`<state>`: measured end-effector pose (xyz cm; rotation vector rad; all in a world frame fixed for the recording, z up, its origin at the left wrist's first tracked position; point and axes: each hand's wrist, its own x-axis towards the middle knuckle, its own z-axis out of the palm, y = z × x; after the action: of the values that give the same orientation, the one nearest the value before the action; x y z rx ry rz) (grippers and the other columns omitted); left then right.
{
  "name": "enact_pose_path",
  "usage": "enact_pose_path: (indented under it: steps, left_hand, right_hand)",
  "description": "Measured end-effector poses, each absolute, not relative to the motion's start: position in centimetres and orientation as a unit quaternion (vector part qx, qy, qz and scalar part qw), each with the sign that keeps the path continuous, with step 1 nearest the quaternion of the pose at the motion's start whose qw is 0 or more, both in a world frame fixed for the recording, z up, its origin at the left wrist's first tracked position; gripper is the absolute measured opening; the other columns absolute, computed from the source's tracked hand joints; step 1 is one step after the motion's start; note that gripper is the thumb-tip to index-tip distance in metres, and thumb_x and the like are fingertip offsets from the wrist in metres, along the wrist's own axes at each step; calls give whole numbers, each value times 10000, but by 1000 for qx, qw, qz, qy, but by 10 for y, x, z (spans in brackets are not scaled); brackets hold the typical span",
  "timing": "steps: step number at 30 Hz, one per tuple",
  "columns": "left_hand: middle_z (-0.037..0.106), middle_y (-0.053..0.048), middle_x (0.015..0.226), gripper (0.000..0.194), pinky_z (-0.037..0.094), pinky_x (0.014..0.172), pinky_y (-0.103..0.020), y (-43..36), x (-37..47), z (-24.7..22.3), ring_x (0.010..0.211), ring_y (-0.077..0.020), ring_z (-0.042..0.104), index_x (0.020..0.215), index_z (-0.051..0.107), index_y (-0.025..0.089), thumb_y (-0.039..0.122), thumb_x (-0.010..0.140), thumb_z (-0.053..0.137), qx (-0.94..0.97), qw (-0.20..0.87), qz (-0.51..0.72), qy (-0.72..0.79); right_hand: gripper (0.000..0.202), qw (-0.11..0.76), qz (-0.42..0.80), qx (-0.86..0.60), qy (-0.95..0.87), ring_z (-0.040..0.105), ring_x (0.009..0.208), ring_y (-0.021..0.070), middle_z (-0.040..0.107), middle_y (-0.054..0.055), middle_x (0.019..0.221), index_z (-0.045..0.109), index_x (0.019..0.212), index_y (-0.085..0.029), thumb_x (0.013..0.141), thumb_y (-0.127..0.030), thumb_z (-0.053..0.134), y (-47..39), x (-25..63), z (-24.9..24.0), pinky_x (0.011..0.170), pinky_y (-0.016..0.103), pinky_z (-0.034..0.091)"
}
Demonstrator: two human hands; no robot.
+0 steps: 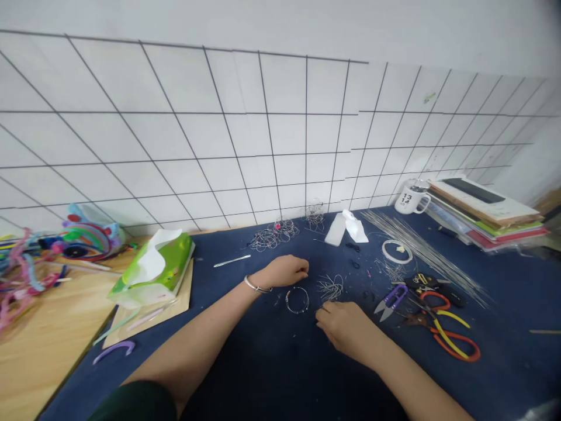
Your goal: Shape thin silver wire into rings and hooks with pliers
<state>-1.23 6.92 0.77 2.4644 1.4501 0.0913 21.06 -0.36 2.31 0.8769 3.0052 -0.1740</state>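
My left hand [287, 272] is above the dark blue cloth with its fingers curled together. What it holds, if anything, is too small to make out. A silver bangle is around that wrist. Just below lies a thin wire ring [297, 300] with small beads or coils on it. My right hand [344, 325] rests low on the cloth, fingers bent and pressed together, their tips partly hidden. Right beyond its knuckles is a small heap of short wire pieces [331, 287]. Purple-handled thread snips [394, 301] lie to the right of this hand.
Orange- and yellow-handled pliers [451, 333], long straight wires [425, 251] and a wire coil [397, 251] lie at right. Behind are a white mug [407, 200] and stacked papers [491, 213]. Tangled wire [274, 235] sits by the tiled wall; a green tissue pack [175, 263] is left.
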Motion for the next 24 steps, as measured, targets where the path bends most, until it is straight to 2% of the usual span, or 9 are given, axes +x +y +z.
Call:
enact_pose_path:
  steps: [5, 10, 14, 19, 24]
  left_hand:
    - [585, -37, 927, 186, 390, 682, -247, 78, -25, 3, 823, -161, 541, 950, 555, 225, 272, 829, 422, 790, 37, 67, 608]
    - [464, -114, 1139, 366, 361, 830, -338, 95, -41, 5, 1042, -242, 420, 1176, 436, 226, 312, 820, 449, 708, -91, 109, 692]
    - [412, -127, 1194, 465, 351, 828, -418, 117, -49, 0, 1054, -291, 391, 1239, 376, 273, 363, 794, 478, 677, -69, 75, 729]
    - [423, -129, 1143, 359, 385, 777, -424, 137, -55, -8, 1012, -287, 422, 1140, 472, 253, 272, 782, 442, 692, 0, 33, 721]
    - [429, -106, 1101, 278, 389, 768, -427, 131, -63, -5, 968, -262, 437, 975, 544, 220, 177, 707, 488, 718, 17, 11, 695]
  right_hand:
    - [188, 5, -60, 272, 960, 541, 698, 143, 571, 37, 820, 528, 845, -183, 878, -231, 349, -6, 209, 22, 586, 263, 345]
    - [209, 14, -67, 264, 962, 542, 704, 138, 571, 39, 824, 529, 845, -178, 885, -233, 332, -8, 209, 21, 601, 261, 357]
    - [205, 22, -72, 265, 961, 537, 699, 132, 567, 41, 823, 530, 846, -171, 882, -239, 340, -8, 209, 22, 603, 255, 361]
    - [209, 21, -76, 268, 960, 542, 725, 134, 568, 42, 827, 531, 865, -173, 883, -245, 335, -8, 209, 20, 624, 255, 371]
    - [201, 20, -73, 262, 962, 541, 748, 138, 566, 45, 828, 530, 863, -170, 878, -232, 340, -8, 210, 19, 636, 253, 378]
